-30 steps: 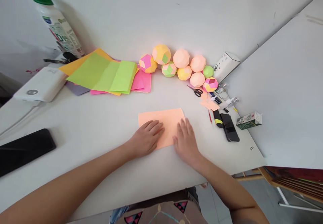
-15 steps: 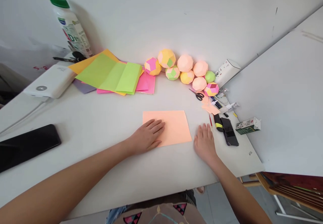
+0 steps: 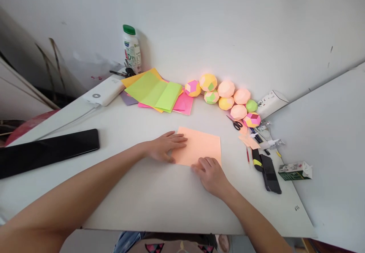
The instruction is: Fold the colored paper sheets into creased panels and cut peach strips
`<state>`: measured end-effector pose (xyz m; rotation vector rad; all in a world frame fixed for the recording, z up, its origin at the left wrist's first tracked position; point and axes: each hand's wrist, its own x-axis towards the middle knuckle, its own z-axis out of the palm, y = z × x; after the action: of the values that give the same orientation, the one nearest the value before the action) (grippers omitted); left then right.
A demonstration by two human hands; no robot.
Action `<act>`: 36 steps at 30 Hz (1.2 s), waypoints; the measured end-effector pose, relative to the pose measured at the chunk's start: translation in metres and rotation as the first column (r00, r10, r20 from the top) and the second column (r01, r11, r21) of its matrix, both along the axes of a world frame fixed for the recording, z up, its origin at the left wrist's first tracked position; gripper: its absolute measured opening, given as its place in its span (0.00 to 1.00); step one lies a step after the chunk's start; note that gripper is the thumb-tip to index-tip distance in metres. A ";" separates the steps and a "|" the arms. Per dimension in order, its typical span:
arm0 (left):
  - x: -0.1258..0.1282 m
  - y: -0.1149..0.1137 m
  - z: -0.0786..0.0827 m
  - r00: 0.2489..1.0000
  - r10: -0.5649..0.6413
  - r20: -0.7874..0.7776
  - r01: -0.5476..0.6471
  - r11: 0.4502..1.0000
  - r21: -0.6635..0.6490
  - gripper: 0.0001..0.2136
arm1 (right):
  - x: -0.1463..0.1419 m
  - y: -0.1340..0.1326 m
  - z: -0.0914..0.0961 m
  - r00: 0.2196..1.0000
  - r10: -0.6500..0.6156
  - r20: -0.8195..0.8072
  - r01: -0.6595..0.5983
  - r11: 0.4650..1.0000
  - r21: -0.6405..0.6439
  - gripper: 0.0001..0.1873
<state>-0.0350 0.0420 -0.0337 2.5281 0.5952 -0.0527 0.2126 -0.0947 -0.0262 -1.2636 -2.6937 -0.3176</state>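
A peach-coloured sheet of paper (image 3: 199,145) lies flat on the white table (image 3: 137,192) in front of me. My left hand (image 3: 165,147) rests palm down with its fingers stretched out over the sheet's left edge. My right hand (image 3: 210,173) is at the sheet's near edge, fingers curled with the tips touching the paper. Whether they pinch the edge is not visible.
Coloured paper sheets (image 3: 155,93) and several paper polyhedron balls (image 3: 226,95) line the wall. Scissors (image 3: 236,123), pens, a dark phone (image 3: 270,172) and a small carton (image 3: 295,170) sit right. A white power bank (image 3: 104,92), a bottle (image 3: 131,53) and a black slab (image 3: 45,152) are left.
My right hand came back from the bare table at the right to the sheet's near edge. The left hand stayed on the paper. The camera view swung left and up.
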 end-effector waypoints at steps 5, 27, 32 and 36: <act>0.002 0.001 0.006 1.000 -0.015 -0.018 0.014 0.998 -0.064 0.37 | -0.031 0.023 -0.002 0.991 0.121 0.061 -0.121 0.993 -0.013 0.22; 0.000 0.007 0.020 0.994 -0.052 -0.095 0.036 0.986 -0.161 0.40 | -0.032 0.036 0.000 0.976 0.178 0.126 -0.165 0.981 -0.106 0.21; 0.001 0.006 0.023 0.992 -0.048 -0.117 0.028 0.986 -0.165 0.40 | -0.010 0.024 0.003 0.980 0.156 0.125 -0.140 0.982 -0.125 0.21; 0.001 0.006 0.023 0.991 -0.052 -0.126 0.030 0.985 -0.169 0.40 | 0.011 0.013 0.004 0.983 0.130 0.130 -0.111 0.983 -0.147 0.22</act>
<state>-0.0337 0.0480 -0.0103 2.3868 0.5649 -0.2724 0.2238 -0.0817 -0.0219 -1.1448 -2.9426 -0.2140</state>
